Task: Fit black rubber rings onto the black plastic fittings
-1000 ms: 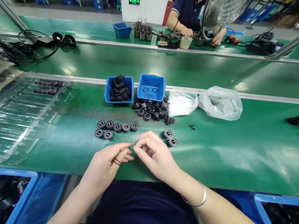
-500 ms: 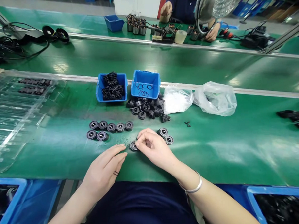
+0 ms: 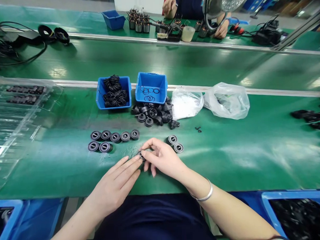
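In the centre of the frame, just below the middle, both hands meet over a round black part point(image 3: 141, 155) at the table point(image 3: 230, 159). The right hand point(image 3: 163, 158) has its grip closed on that part, thumb and forefinger pinching at its edge, with other fingers curled below. The left hand point(image 3: 113, 187) comes in from the lower left with its fingers stretched out; its grip is loose, the fingertips only touching the part's near left side. The fingers partly hide the part.

Left of the hands stand seven slotted black caps point(image 3: 115, 137), five in an upper row and two below; two matching caps point(image 3: 178, 148) stand just right of the right hand.

Above the centre, a blue bin point(image 3: 129, 94) holds bundled black rings point(image 3: 115, 97). The blue bin beside it point(image 3: 151, 80) holds a few loose rings point(image 3: 149, 98), and stepped black fittings point(image 3: 154, 115) are heaped in front. To their right lie a bag with white contents point(image 3: 187, 105) and a translucent bag point(image 3: 228, 103), with tiny black pieces point(image 3: 198, 129) below. A clear plastic tray point(image 3: 7, 141) fills the left edge. At the top, a co-worker's two hands show beyond motor-like metal parts point(image 3: 142, 23).
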A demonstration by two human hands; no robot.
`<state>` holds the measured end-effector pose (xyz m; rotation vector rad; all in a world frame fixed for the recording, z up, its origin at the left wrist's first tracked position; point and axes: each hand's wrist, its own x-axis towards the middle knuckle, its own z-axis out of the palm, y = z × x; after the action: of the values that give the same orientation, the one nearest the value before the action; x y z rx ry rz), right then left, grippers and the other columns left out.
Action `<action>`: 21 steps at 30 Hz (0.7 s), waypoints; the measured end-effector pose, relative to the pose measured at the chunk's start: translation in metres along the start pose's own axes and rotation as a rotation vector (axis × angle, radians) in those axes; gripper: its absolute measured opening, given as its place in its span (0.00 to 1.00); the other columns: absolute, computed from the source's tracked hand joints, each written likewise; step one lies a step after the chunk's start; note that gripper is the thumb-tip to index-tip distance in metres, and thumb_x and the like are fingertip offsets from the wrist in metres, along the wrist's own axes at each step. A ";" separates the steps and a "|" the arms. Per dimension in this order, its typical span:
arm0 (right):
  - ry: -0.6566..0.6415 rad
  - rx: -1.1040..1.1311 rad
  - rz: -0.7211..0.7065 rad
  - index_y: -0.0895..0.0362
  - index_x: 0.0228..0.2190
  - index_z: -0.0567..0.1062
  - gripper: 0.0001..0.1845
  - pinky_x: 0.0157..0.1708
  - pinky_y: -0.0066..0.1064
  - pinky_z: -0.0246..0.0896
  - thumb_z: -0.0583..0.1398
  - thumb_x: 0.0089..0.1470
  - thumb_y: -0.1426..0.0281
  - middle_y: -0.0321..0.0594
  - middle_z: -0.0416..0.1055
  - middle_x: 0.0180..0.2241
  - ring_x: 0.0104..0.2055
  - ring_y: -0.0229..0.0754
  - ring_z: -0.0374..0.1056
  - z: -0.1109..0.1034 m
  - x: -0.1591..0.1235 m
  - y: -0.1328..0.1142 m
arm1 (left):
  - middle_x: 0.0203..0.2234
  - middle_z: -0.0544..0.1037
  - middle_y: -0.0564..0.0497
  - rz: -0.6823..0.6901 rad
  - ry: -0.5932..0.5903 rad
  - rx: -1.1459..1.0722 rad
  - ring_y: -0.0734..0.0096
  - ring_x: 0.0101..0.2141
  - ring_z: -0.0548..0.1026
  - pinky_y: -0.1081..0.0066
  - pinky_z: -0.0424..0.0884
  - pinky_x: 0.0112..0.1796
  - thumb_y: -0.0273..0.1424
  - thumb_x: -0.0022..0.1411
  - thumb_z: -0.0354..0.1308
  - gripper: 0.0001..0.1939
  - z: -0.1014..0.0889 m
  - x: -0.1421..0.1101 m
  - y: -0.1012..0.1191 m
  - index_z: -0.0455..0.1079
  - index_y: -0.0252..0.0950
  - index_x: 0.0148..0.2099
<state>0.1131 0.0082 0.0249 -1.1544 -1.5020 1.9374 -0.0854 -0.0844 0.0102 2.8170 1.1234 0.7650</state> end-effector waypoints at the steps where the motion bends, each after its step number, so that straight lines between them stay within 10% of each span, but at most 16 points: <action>1: -0.027 0.075 0.030 0.55 0.39 0.68 0.12 0.12 0.23 0.61 0.61 0.58 0.62 0.35 0.72 0.31 0.19 0.35 0.70 0.000 0.001 0.000 | 0.56 0.74 0.33 0.010 -0.004 0.001 0.50 0.64 0.62 0.48 0.62 0.63 0.15 0.65 0.51 0.16 0.000 0.000 -0.001 0.71 0.23 0.53; 12: -0.226 0.240 0.281 0.61 0.33 0.74 0.08 0.12 0.21 0.66 0.65 0.52 0.69 0.35 0.73 0.21 0.18 0.35 0.70 -0.010 0.020 -0.016 | 0.58 0.74 0.40 0.070 -0.111 0.040 0.57 0.65 0.62 0.53 0.54 0.67 0.15 0.66 0.46 0.19 -0.007 0.000 -0.009 0.73 0.27 0.53; 21: -0.091 0.466 0.188 0.63 0.40 0.81 0.15 0.21 0.23 0.66 0.65 0.51 0.69 0.37 0.74 0.20 0.20 0.31 0.67 -0.001 0.008 0.000 | 0.59 0.72 0.40 -0.011 -0.113 0.027 0.56 0.65 0.61 0.58 0.56 0.63 0.18 0.68 0.47 0.17 -0.002 -0.009 -0.005 0.73 0.28 0.53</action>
<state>0.1096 0.0150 0.0219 -1.0324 -0.9268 2.3288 -0.0950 -0.0866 0.0073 2.8330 1.1393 0.5853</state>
